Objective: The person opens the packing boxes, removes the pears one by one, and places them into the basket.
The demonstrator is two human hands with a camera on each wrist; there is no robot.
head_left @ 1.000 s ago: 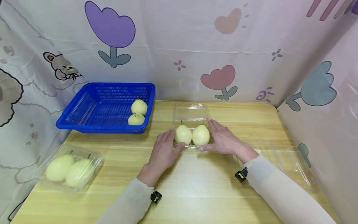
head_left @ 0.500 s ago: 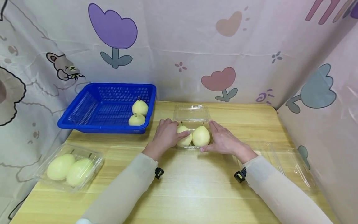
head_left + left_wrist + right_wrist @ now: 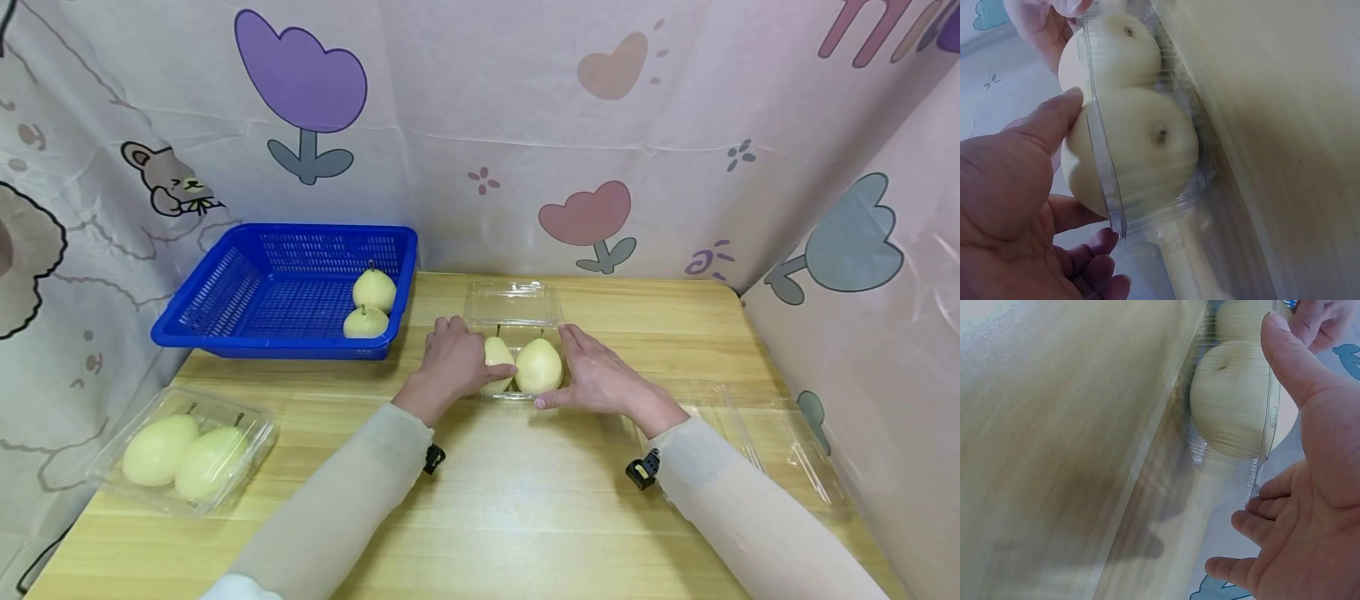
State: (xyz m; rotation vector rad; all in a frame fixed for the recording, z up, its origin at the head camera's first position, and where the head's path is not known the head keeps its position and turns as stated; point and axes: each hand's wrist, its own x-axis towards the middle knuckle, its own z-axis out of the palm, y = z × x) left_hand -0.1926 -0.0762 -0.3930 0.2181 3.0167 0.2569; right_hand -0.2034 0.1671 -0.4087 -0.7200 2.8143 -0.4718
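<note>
A clear plastic box with its lid (image 3: 513,302) tipped back holds two pale pears side by side. My left hand (image 3: 448,365) grips the left pear (image 3: 497,360), thumb across its front; in the left wrist view that hand (image 3: 1016,187) has thumb and a finger round the near pear (image 3: 1144,150). By the right pear (image 3: 538,367), my right hand (image 3: 603,375) rests against the box's right side with extended fingers. The right wrist view shows its thumb (image 3: 1291,359) at the box rim and the other fingers spread beside the end wall.
A blue basket (image 3: 270,342) with two pears stands at the back left. At the front left lies a closed clear box (image 3: 258,433) with two pears inside. Another clear box (image 3: 795,454) lies open on the right side of the wooden table (image 3: 525,517).
My left hand has gone from the box's left side up onto the left pear and taken hold of it; that pear's stem has shifted slightly right. My right hand has stayed put.
</note>
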